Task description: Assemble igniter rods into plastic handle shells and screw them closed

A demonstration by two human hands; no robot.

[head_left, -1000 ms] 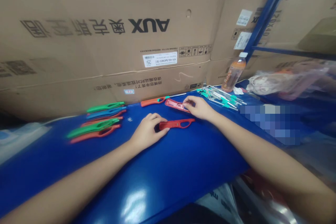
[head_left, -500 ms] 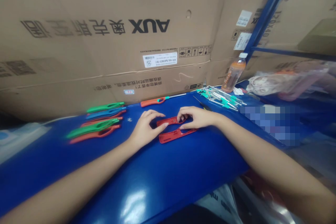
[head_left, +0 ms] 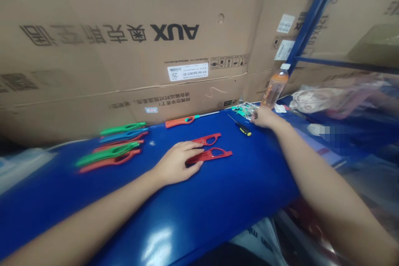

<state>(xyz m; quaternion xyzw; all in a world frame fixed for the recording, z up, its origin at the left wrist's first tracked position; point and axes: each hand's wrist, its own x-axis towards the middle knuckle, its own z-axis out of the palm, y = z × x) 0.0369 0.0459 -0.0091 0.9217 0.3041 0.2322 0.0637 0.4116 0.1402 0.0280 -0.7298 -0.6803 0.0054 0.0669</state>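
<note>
My left hand (head_left: 178, 163) reaches over the left ends of two red plastic lighter shell halves. Its thumb and fingers straddle the nearer shell half (head_left: 218, 154), apparently gripping its edges, while the fingertips cover part of the farther shell half (head_left: 212, 139). Both halves lie side by side, their trigger openings to the right. My right hand (head_left: 264, 117) is at the pile of metal lighter rods with teal parts (head_left: 241, 109), fingers curled into a pinch. What the right fingertips hold is too small and blurred to make out.
A yellow-and-black screwdriver (head_left: 245, 129) lies below the pile. An orange lighter with its metal rod (head_left: 182, 121) rests along the carton (head_left: 124, 0). Several coloured handle shells (head_left: 115, 147) lie at left. A drink bottle (head_left: 276, 87) stands behind my right hand, near plastic bags (head_left: 318, 99).
My right hand has left the red shell halves and moved right and away to the rod pile, uncovering the screwdriver. The left hand has shifted onto the halves, which sit slightly farther away.
</note>
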